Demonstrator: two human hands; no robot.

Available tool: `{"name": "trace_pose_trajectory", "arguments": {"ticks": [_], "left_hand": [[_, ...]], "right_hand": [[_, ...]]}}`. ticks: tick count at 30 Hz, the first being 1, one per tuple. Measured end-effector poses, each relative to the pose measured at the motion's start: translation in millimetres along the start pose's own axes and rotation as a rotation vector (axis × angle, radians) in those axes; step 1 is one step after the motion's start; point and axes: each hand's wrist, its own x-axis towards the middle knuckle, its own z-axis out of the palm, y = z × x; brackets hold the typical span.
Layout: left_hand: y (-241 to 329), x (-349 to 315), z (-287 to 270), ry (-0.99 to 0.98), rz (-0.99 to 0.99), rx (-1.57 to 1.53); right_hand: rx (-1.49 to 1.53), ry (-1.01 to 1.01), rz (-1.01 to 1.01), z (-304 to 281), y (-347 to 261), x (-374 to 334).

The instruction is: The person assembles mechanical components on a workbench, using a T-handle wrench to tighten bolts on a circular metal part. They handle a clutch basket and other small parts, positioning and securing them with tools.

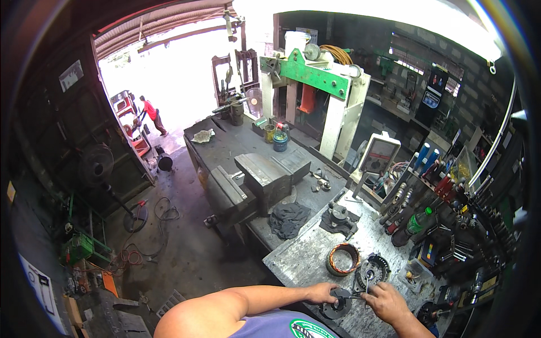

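Observation:
My left hand (323, 293) grips the edge of a dark round metal part (336, 308) at the bench's near edge. My right hand (387, 303) is closed on a thin metal tool (356, 296) pointing left toward that part; its exact kind is too small to make out. Just beyond the hands lies an open alternator housing (381, 271), with a slim shiny shaft in front of it. To its left sits a stator ring (332, 269) with copper windings. A dark cloth (349, 225) with a metal part (338, 212) on it lies farther back.
A large bench vise (265, 177) stands on the dark table ahead, beside a crumpled black rag (289, 219). Sockets and wrenches (462, 248) crowd the right side, near a green bottle (417, 221). A green-and-white press (313, 79) rises behind. Outside the doorway is a person in red (150, 112).

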Motion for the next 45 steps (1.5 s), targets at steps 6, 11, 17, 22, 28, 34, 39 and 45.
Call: {"name": "trace_pose_trajectory", "arguments": {"ticks": [6, 11, 17, 22, 28, 34, 39, 45], "left_hand": [[0.0, -1.6, 1.8, 0.018, 0.002, -0.039], [-4.8, 2.0, 3.8, 0.011, -0.018, -0.021], [-7.2, 5.5, 5.0, 0.073, 0.001, 0.071], [-1.1, 3.5, 0.4, -0.028, -0.015, -0.037], [5.3, 0.6, 0.0, 0.014, -0.115, -0.025], [8.1, 4.4, -0.7, -0.006, -0.240, -0.100], [24.2, 1.5, -3.9, -0.025, -0.220, -0.103], [21.5, 0.4, 1.2, 0.006, -0.167, -0.070]], "right_hand": [[0.204, -0.136, 0.595, 32.3, 1.0, -0.4], [0.318, -0.061, 0.755, 48.6, -16.0, -3.1], [0.226, -0.155, 0.435, 26.1, -13.2, 1.1], [-0.055, -0.044, -0.095, -4.1, 10.0, -0.6], [-0.055, -0.198, 0.058, 12.0, 15.1, 3.1], [-0.038, 0.183, 0.066, 59.0, 13.8, -9.9], [0.069, 0.029, 0.224, 87.5, 12.3, -3.0], [0.145, 0.128, 0.549, 88.0, -6.2, 7.1]]}}
